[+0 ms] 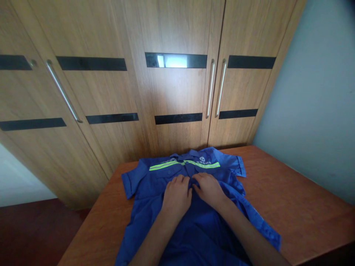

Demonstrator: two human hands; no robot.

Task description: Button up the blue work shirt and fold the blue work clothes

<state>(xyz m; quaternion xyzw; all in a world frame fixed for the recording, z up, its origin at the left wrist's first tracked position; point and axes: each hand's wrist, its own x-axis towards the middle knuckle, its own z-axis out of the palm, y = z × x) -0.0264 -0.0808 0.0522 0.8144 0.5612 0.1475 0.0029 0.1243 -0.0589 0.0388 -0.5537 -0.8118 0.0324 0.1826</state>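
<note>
A blue short-sleeved work shirt (144, 207) lies front side up, its collar pointing away from me. Yellow-green reflective strips cross its chest, and white lettering with a round emblem sits above the right one. Both hands meet at the shirt's front opening, just below the chest. My left hand (177, 190) has its fingers curled and pinches the cloth at the placket. Close beside it, my right hand (208, 187) grips the opposite edge with thumb and fingers. Any button between the fingertips is hidden. The lower right front is rumpled, with its edge spread outward.
The shirt rests on a reddish-brown wooden table (280, 192). Behind the table's far edge stands a wooden wardrobe (177, 92) with black strips and metal handles. A pale wall (313, 111) borders the right side. Dark red floor (36, 229) shows at the lower left.
</note>
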